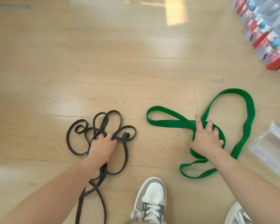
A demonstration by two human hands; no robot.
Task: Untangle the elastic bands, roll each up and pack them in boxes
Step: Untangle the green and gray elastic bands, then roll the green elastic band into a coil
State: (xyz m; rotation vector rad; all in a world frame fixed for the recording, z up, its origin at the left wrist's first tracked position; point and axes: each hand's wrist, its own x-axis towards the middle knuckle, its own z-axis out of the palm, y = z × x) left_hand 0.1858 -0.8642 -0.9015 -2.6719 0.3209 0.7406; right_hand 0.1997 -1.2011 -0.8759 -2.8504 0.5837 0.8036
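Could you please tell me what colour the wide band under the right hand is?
The band is green, clearest in the head view.

Indoor room, type not settled. We noted a floor (103,62) of pale wood-look planks, glossy, with a bright patch of light (176,12) reflected at the far side. Along the right edge stood shrink-wrapped packs of bottled water (265,29) with red labels, stacked several deep, which pointed to a storeroom, a shop corner or an office supply area. A clear plastic box (271,151) lay on the floor nearby. We saw sneakers (152,196) worn indoors.
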